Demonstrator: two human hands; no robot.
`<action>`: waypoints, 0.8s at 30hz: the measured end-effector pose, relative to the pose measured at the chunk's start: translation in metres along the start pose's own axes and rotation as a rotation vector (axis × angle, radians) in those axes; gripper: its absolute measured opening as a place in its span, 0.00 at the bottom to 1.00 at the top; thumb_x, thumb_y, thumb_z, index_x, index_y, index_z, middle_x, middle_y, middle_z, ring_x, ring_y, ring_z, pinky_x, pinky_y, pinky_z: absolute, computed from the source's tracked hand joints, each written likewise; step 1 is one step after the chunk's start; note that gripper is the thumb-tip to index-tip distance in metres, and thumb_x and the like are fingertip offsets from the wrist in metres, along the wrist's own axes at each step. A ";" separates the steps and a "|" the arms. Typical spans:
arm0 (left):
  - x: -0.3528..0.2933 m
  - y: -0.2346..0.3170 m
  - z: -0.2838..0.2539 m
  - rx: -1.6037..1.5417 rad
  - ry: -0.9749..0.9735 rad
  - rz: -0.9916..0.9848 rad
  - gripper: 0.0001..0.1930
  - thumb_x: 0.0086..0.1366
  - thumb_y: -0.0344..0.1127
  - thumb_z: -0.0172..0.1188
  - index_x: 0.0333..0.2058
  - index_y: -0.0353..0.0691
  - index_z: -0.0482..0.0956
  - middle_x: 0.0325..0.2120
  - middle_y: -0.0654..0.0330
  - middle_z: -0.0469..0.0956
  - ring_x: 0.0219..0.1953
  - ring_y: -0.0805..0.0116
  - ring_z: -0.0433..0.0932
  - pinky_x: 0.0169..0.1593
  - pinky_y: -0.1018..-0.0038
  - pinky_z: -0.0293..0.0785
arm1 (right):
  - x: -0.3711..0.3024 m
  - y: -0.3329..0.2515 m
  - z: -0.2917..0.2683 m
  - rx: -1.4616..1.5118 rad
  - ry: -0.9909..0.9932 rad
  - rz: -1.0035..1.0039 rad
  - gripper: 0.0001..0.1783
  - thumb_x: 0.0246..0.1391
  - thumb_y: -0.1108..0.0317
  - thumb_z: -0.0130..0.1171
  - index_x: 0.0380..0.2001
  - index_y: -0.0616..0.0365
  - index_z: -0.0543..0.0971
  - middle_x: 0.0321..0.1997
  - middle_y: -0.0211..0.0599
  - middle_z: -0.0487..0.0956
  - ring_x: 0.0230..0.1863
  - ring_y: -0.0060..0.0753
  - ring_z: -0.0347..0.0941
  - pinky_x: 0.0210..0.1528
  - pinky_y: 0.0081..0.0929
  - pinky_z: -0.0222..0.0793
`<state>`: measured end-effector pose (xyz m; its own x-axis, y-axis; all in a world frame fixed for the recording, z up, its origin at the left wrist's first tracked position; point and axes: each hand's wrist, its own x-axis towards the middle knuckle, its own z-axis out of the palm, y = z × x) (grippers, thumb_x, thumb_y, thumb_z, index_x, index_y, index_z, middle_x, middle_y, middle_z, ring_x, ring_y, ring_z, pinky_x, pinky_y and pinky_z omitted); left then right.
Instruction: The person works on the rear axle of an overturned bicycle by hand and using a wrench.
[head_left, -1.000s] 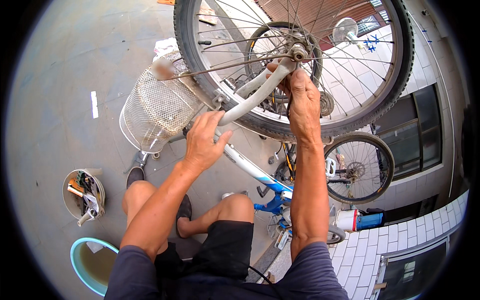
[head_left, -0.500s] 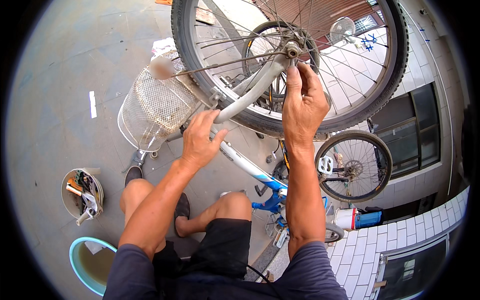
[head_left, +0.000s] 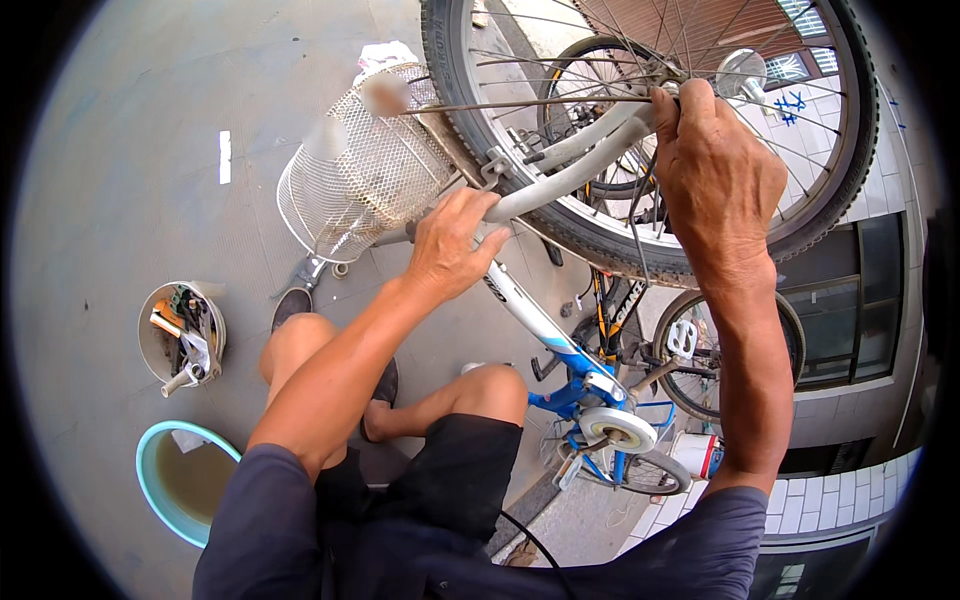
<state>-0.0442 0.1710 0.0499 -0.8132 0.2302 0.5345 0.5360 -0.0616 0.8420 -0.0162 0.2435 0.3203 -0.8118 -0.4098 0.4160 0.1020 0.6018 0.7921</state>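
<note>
An upside-down bicycle stands in front of me, its front wheel (head_left: 600, 230) raised and its white and blue frame (head_left: 535, 315) running down below. My left hand (head_left: 455, 240) is wrapped over the grey fork (head_left: 570, 178) near its crown, thumb held apart. At the hub, my right hand (head_left: 722, 165) has its thumb and fingers pinched together over the end of the axle. The hand hides the axle nut and whatever lies between the fingertips. A thin metal rod (head_left: 530, 104) runs from the hub towards a wire mesh basket (head_left: 370, 150).
A tool bucket (head_left: 215, 345) stands on the floor at left, above a turquoise basin (head_left: 150, 490) of murky water. Behind the raised wheel is another bicycle (head_left: 615, 310). A tiled wall and windows (head_left: 850, 300) line the right side.
My right hand has turned over and moved onto the axle end, covering the nut that showed before. The left hand stays on the fork. The whole view has shifted.
</note>
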 end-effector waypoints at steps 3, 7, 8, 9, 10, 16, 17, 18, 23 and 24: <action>-0.001 -0.001 0.001 0.002 0.025 0.040 0.20 0.56 0.33 0.66 0.47 0.35 0.76 0.40 0.51 0.75 0.42 0.51 0.77 0.46 0.63 0.74 | 0.001 0.001 0.001 -0.052 0.012 -0.034 0.18 0.64 0.55 0.53 0.24 0.53 0.72 0.17 0.36 0.76 0.17 0.38 0.76 0.16 0.33 0.66; -0.002 -0.003 0.000 0.005 -0.007 0.020 0.21 0.56 0.33 0.66 0.48 0.35 0.75 0.40 0.51 0.75 0.43 0.51 0.77 0.46 0.63 0.74 | 0.001 0.003 0.008 -0.085 0.045 -0.028 0.20 0.64 0.53 0.52 0.21 0.52 0.73 0.15 0.37 0.76 0.15 0.41 0.76 0.16 0.34 0.68; -0.002 -0.003 -0.001 0.008 -0.014 0.020 0.21 0.56 0.33 0.66 0.48 0.35 0.75 0.41 0.51 0.75 0.43 0.52 0.77 0.46 0.63 0.74 | 0.001 0.003 0.009 -0.096 0.057 -0.022 0.21 0.64 0.53 0.52 0.20 0.52 0.73 0.14 0.37 0.76 0.15 0.41 0.76 0.16 0.34 0.68; -0.002 -0.003 -0.002 0.011 -0.020 0.021 0.21 0.56 0.33 0.66 0.48 0.35 0.75 0.41 0.52 0.75 0.42 0.52 0.77 0.46 0.63 0.74 | 0.002 0.002 0.010 -0.097 0.036 0.000 0.21 0.64 0.52 0.52 0.20 0.51 0.73 0.14 0.37 0.76 0.15 0.42 0.76 0.16 0.35 0.68; -0.002 -0.004 -0.002 -0.001 -0.027 0.007 0.21 0.56 0.33 0.66 0.48 0.35 0.75 0.41 0.52 0.75 0.42 0.53 0.78 0.46 0.64 0.75 | 0.003 0.001 0.010 -0.098 0.016 0.021 0.21 0.64 0.52 0.52 0.20 0.51 0.73 0.14 0.37 0.77 0.15 0.43 0.76 0.16 0.35 0.69; -0.005 -0.005 -0.001 -0.023 -0.038 -0.010 0.21 0.57 0.33 0.66 0.49 0.36 0.74 0.41 0.53 0.75 0.39 0.58 0.79 0.43 0.65 0.76 | 0.004 0.002 -0.004 -0.098 -0.111 -0.009 0.21 0.64 0.52 0.52 0.22 0.53 0.74 0.18 0.39 0.78 0.19 0.44 0.78 0.19 0.37 0.70; -0.005 -0.005 -0.001 -0.018 -0.035 -0.009 0.21 0.57 0.33 0.66 0.49 0.36 0.74 0.41 0.53 0.75 0.39 0.59 0.80 0.43 0.65 0.76 | 0.004 0.002 -0.005 -0.100 -0.127 -0.021 0.20 0.64 0.52 0.52 0.23 0.54 0.74 0.19 0.39 0.78 0.20 0.43 0.78 0.20 0.37 0.70; -0.004 -0.004 -0.001 -0.015 -0.032 -0.007 0.21 0.57 0.33 0.66 0.49 0.36 0.74 0.41 0.54 0.75 0.39 0.60 0.80 0.43 0.66 0.77 | 0.004 0.003 -0.005 -0.109 -0.107 -0.035 0.19 0.63 0.53 0.53 0.24 0.54 0.74 0.20 0.39 0.78 0.22 0.43 0.78 0.21 0.36 0.71; -0.005 -0.004 -0.002 -0.036 -0.038 -0.008 0.21 0.57 0.33 0.66 0.49 0.35 0.74 0.42 0.54 0.75 0.38 0.62 0.80 0.41 0.67 0.77 | 0.005 0.005 -0.008 -0.096 -0.069 -0.083 0.14 0.61 0.56 0.55 0.27 0.53 0.74 0.22 0.37 0.78 0.26 0.41 0.79 0.23 0.36 0.71; -0.004 -0.004 -0.002 -0.035 -0.035 0.001 0.21 0.57 0.33 0.66 0.49 0.35 0.75 0.42 0.54 0.75 0.37 0.62 0.80 0.40 0.67 0.77 | 0.006 0.006 -0.006 -0.106 -0.057 -0.109 0.13 0.61 0.57 0.56 0.27 0.53 0.74 0.21 0.37 0.77 0.24 0.40 0.79 0.23 0.36 0.71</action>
<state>-0.0436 0.1684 0.0444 -0.8040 0.2643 0.5327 0.5277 -0.0958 0.8440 -0.0168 0.2404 0.3305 -0.8525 -0.4272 0.3013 0.0694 0.4788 0.8752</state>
